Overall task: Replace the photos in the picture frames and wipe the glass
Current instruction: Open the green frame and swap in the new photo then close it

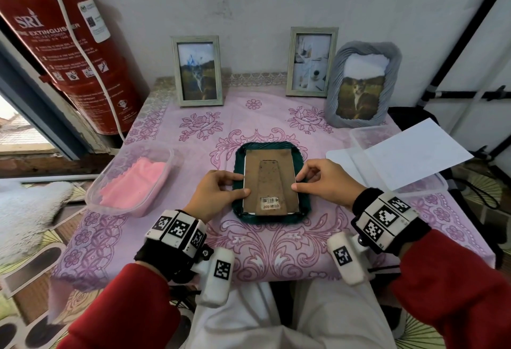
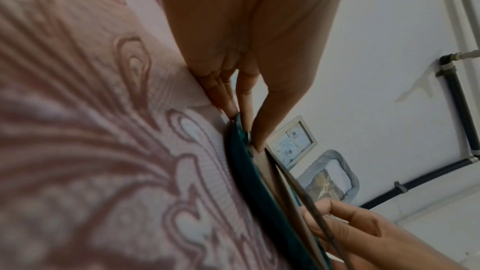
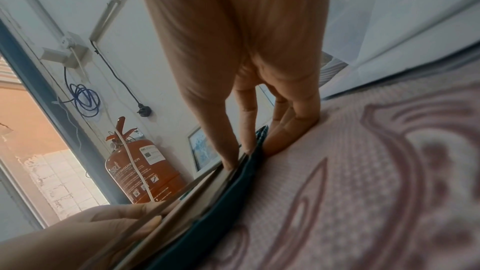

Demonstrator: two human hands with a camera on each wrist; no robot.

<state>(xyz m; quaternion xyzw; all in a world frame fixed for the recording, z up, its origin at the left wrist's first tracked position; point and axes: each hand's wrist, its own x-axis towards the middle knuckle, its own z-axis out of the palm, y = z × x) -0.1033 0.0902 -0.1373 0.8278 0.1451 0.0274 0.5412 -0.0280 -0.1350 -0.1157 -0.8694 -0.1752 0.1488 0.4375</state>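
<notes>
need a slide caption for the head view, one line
Both hands, left hand and right hand, grip the brown backing board of a face-down teal frame on a pink tablecloth.

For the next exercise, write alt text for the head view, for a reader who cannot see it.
Two hands, left hand and right hand, touch the brown backing board of a green frame lying face down on a pink tablecloth. Three framed photos stand behind.

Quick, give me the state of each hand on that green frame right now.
Left hand: fingers and thumb pinch the left edge of the backing board in the green frame.
Right hand: pinches the board's right edge.
</notes>
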